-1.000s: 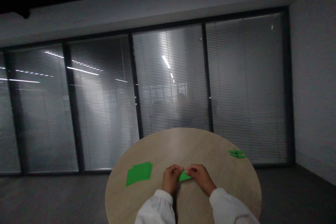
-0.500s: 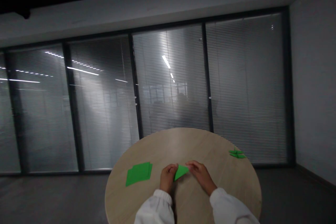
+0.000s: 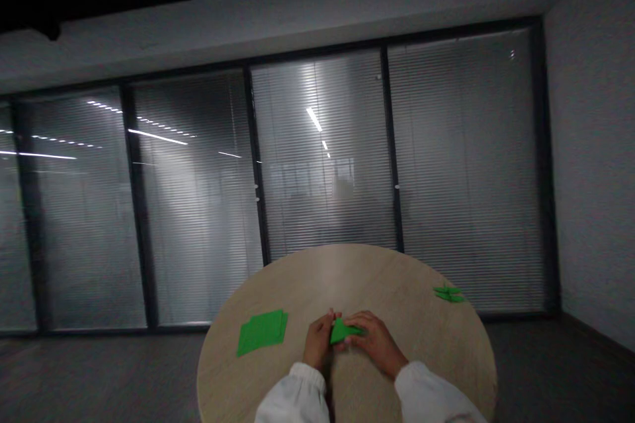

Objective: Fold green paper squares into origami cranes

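Observation:
Both my hands meet over a small folded green paper (image 3: 341, 330) near the front of a round wooden table (image 3: 347, 277). My left hand (image 3: 318, 342) has its fingers closed on the paper's left edge. On the right side, my right hand (image 3: 376, 342) presses and pinches the same paper with curled fingers. White sleeves cover both wrists.
A stack of flat green paper sheets (image 3: 262, 332) lies on the table to the left of my hands. A finished green folded shape (image 3: 449, 293) sits near the table's right rim. Behind the table stands a glass wall with closed blinds (image 3: 322, 172); dark floor surrounds it.
The green paper was raised and turned between my hands, then brought back down. My hands have closed in together over it, and the view tilted slightly.

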A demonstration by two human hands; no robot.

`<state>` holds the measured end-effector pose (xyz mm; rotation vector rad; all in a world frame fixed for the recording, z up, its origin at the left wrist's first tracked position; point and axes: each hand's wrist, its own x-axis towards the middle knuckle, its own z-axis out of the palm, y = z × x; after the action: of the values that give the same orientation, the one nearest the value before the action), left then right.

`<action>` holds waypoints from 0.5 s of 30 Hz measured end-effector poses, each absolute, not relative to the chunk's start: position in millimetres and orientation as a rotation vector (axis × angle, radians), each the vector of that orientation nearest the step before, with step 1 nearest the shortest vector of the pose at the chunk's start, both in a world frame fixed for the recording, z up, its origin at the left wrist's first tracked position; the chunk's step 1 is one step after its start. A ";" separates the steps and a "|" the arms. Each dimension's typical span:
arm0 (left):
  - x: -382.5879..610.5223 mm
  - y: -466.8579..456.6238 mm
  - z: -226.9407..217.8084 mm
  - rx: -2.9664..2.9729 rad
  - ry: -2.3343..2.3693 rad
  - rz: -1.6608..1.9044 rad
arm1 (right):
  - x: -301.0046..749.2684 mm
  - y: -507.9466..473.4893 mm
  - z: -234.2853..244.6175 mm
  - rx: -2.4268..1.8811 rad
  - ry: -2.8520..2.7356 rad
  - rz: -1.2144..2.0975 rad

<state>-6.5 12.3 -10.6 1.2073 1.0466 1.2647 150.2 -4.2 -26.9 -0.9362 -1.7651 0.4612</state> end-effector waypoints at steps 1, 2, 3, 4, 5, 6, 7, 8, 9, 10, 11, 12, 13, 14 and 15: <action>-6.7 12.0 -9.8 1.184 1.045 1.252 | 150.1 -4.0 -27.0 -0.940 -1.765 0.465; -7.0 11.5 -8.9 1.170 1.047 1.241 | 150.0 -4.1 -27.0 -0.943 -1.764 0.471; -7.4 10.9 -7.9 1.168 1.052 1.233 | 149.9 -4.4 -26.9 -0.945 -1.763 0.482; -7.9 10.2 -6.9 1.176 1.059 1.229 | 149.9 -4.7 -26.7 -0.947 -1.757 0.496; -8.4 9.5 -5.8 1.187 1.064 1.229 | 149.9 -5.0 -26.6 -0.950 -1.748 0.513; -8.8 8.6 -4.8 1.196 1.067 1.228 | 149.9 -5.3 -26.5 -0.954 -1.736 0.533; -9.1 7.6 -3.9 1.197 1.067 1.222 | 150.0 -5.6 -26.4 -0.960 -1.722 0.553; -9.0 6.6 -3.1 1.189 1.061 1.210 | 150.0 -5.9 -26.4 -0.971 -1.707 0.569; -8.7 5.6 -2.6 1.173 1.050 1.191 | 150.1 -6.2 -26.2 -0.988 -1.695 0.579; -8.0 4.5 -2.3 1.155 1.038 1.167 | 150.2 -6.5 -26.0 -1.009 -1.686 0.581; -7.0 3.6 -2.4 1.141 1.026 1.149 | 150.2 -6.9 -25.8 -1.034 -1.680 0.573; -5.8 2.7 -2.9 1.135 1.014 1.137 | 150.2 -7.3 -25.5 -1.061 -1.676 0.558; -4.6 1.8 -3.5 1.143 1.003 1.132 | 150.3 -7.6 -25.3 -1.086 -1.673 0.540; -3.3 1.1 -4.3 1.165 0.993 1.126 | 150.3 -7.7 -25.1 -1.106 -1.667 0.522; -2.1 0.4 -5.1 1.197 0.983 1.117 | 150.5 -7.7 -25.0 -1.121 -1.659 0.507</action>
<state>-2.1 0.4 -5.1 1.1974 0.9830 1.1173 150.5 -7.7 -25.0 -1.1211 -1.6591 0.5067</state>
